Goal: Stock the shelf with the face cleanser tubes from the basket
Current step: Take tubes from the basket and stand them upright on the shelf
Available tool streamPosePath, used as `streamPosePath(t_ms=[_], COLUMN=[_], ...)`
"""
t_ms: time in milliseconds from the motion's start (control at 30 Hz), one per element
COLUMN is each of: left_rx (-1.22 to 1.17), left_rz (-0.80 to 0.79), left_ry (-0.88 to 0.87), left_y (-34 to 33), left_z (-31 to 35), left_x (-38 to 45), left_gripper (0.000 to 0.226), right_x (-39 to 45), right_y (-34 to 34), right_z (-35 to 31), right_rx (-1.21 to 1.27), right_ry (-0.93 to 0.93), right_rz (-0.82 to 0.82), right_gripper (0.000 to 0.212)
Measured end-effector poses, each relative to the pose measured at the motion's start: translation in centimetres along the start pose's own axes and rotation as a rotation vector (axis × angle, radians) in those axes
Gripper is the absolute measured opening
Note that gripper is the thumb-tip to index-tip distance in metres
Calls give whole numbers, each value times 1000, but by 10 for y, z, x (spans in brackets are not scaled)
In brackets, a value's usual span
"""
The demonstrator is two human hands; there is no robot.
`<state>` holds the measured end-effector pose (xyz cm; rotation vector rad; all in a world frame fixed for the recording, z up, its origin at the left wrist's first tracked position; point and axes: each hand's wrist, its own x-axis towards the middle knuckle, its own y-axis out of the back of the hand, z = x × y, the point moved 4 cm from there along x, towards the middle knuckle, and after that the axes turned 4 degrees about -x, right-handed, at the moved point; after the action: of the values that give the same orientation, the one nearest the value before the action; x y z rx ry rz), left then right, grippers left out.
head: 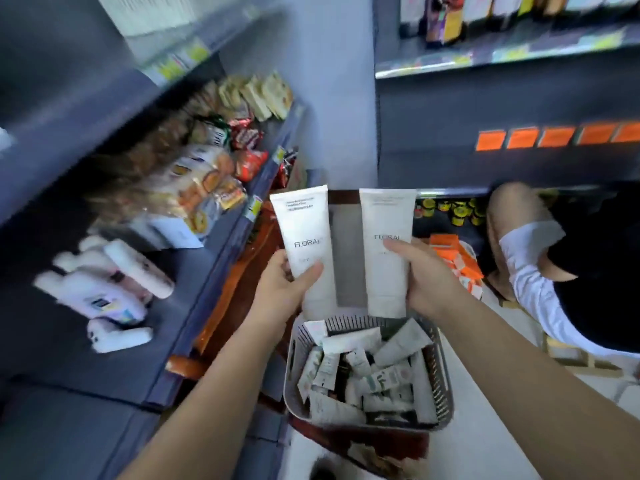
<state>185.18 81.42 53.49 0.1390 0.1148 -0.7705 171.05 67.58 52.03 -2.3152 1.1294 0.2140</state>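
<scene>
the left hand (pixel 284 289) grips a white face cleanser tube (pixel 306 233) near its lower part, with the thumb across the front and the fingers curled behind it; the tube stands almost upright, a little tilted to the left, and the word "floral" is printed on it. the right hand (pixel 427 278) holds a second white tube (pixel 387 251) of the same kind, also upright, with the thumb on the front just under the same word and the fingers wrapped around its right edge. the two tubes are side by side with a gap between them, and both are above the far rim of the grey basket (pixel 445 372). the basket has slotted walls and it is full of more tubes (pixel 367 375), white and pale, which lie in a loose pile in many directions. at the left there is a dark blue shelf (pixel 194 299); on it lie some pale pink and white bottles (pixel 110 289), several on their sides, well apart from the hands. farther along the same shelf there are snack packets (pixel 207 181) in orange, red and beige, but they are blurred. at the right, another person (pixel 540 271) in a white sleeve and dark clothes crouches near a lower shelf with small yellow-lidded jars (pixel 453 207), and orange and white boxes (pixel 457 261) are just beside the right hand. orange labels (pixel 554 136) run along a dark shelf front above.
</scene>
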Motion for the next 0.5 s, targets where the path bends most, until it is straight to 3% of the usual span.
streamPosePath(t_ms=[133, 300, 500], left_rx=[6, -27, -107], left_rz=[110, 276, 369], left_ry=[-149, -284, -377], left_y=[39, 96, 151], left_z=[68, 138, 194], left_x=[-37, -95, -159], left_gripper=[32, 32, 39], right_x=[-30, -81, -129], right_y=[-70, -161, -243], right_z=[-46, -79, -94], right_rx=[-21, -7, -12], right_ry=[87, 137, 215], right_rz=[-267, -558, -717], right_gripper=[34, 23, 15])
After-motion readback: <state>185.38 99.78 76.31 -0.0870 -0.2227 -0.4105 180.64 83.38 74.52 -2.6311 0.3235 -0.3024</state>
